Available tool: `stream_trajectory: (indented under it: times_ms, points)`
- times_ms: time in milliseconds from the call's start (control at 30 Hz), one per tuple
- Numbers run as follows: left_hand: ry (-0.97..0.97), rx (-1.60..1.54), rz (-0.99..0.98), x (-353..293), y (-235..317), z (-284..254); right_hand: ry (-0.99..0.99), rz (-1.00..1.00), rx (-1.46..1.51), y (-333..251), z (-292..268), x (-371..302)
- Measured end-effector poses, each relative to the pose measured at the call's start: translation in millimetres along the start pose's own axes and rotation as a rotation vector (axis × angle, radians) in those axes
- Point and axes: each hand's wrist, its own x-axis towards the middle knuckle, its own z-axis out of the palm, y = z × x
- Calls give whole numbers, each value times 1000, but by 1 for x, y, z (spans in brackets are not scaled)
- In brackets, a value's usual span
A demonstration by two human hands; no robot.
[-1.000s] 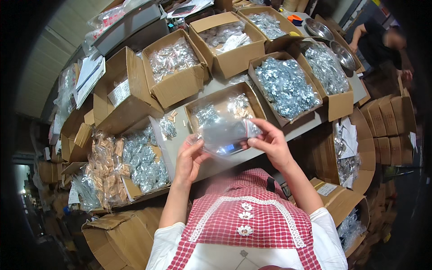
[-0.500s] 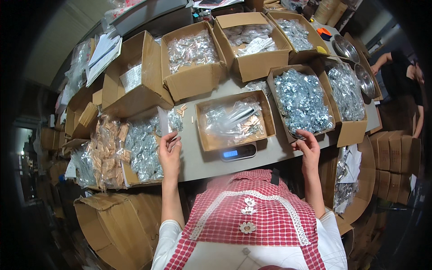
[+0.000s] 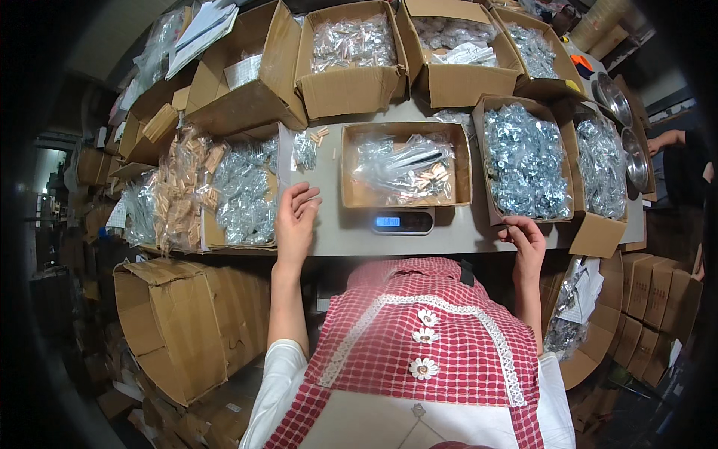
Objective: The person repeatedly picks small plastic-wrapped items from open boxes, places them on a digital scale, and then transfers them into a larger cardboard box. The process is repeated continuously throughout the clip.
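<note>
My left hand (image 3: pixel 295 217) is over the near part of the table, its fingers loosely bent and apart with nothing in them. A small bag of metal parts (image 3: pixel 304 152) and a few loose tan pegs lie just beyond it. My right hand (image 3: pixel 525 236) is at the near corner of a carton of shiny metal fittings (image 3: pixel 526 161); its fingers are bent but apart, and I cannot tell whether they touch the carton. Between my hands a shallow cardboard box (image 3: pixel 350 196) holds clear plastic bags (image 3: pixel 404 161) and tan pegs (image 3: pixel 434 176). It sits on a digital scale (image 3: pixel 404 221) with a lit display.
More open cartons line the back, including one of small bagged parts (image 3: pixel 350 86). Bags of tan pegs (image 3: pixel 182 187) and bagged metal parts (image 3: pixel 243 191) are at the left. Metal bowls (image 3: pixel 634 159) stand at the right. A large empty-looking carton (image 3: pixel 202 322) is below the table edge.
The view has shifted, so the table and boxes appear higher. My left hand has turned with its fingers more raised; my right hand stays near the carton's corner. The other person's arm has moved.
</note>
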Motion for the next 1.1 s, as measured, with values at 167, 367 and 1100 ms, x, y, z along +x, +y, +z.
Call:
stream_trajectory:
  times_ms: [167,367,1100]
  points:
    - [32,34,-53,-11,-13,-8,-75,28,-12,9,5,0]
    - [-9,33,-54,-15,-16,-7,-95,40,-40,16,7,-2]
    - [-125,166,-48,40,-19,15,-82,306,-51,43,41,-12]
